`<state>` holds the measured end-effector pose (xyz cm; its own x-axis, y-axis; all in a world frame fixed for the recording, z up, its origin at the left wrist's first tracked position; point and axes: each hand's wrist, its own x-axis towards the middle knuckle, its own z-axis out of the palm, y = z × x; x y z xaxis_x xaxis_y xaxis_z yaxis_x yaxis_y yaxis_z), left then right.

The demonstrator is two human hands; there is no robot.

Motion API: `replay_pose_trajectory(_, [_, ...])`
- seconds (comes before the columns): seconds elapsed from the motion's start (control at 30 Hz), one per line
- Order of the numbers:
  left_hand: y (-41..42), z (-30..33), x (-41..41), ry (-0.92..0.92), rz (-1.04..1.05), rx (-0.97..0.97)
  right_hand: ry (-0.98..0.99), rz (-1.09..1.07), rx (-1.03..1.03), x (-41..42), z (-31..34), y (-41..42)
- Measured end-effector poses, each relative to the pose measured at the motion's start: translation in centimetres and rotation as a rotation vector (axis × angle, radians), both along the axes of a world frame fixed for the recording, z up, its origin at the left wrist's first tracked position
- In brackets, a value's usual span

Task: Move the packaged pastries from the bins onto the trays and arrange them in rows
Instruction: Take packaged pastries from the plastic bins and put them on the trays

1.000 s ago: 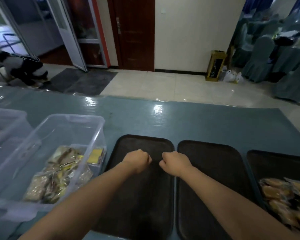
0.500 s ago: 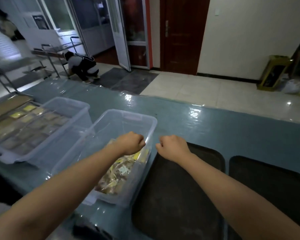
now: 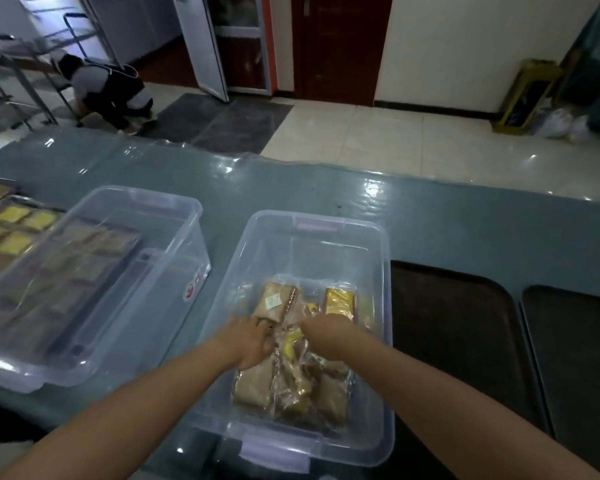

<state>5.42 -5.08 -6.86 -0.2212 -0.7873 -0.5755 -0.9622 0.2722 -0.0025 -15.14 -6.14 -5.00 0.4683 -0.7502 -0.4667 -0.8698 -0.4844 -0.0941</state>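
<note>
No brand could be read anywhere: a pale sticker (image 3: 273,301) on a brown packaged pastry (image 3: 274,304) and a red mark (image 3: 192,288) on the wall of the left clear bin (image 3: 125,216) were both too blurred to make out. The packaged pastries (image 3: 291,379) lay heaped in the near half of the middle clear bin (image 3: 378,341), which stood by the worktop's (image 3: 465,230) near edge, a yellow packet (image 3: 339,301) lying among them toward the bin's right wall. Both hands reached into that bin. The left hand (image 3: 248,342) rested on the brown packet with its fingers bent down onto it; whether it gripped could not be told. The right hand (image 3: 328,332) was down among the wrappers, fingertips hidden, so its grip could not be told either. Two dark trays (image 3: 465,323) lay to the right, the farther one (image 3: 575,358) cut off by the frame. At the worktop's left edge, yellow and brown pastries (image 3: 11,233) lay in rows, partly behind the left bin.
</note>
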Motion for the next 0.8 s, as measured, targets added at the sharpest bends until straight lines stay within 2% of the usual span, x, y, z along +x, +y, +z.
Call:
replay_pose_trajectory(0.17, [-0.2,-3.2,0.0,0.010,-0.067,0.079,0.073,-0.039,0.031,1.1,-2.7,-0.3])
replay_pose_trajectory(0.37, [-0.8,-3.7,-0.5,-0.053,-0.081,0.057,0.177,0.002,-0.023,-0.2,-5.2,-0.9])
replay_pose_trajectory(0.63, [-1.3,-4.8,-0.5,-0.033,-0.050,0.058,0.194,-0.019,0.037,-0.7,-6.4,-1.3])
replay_pose_trajectory(0.8, [-1.1,-4.7,-0.5,-0.028,-0.039,0.074,0.162,-0.017,-0.003,-0.4,-6.4,-1.5])
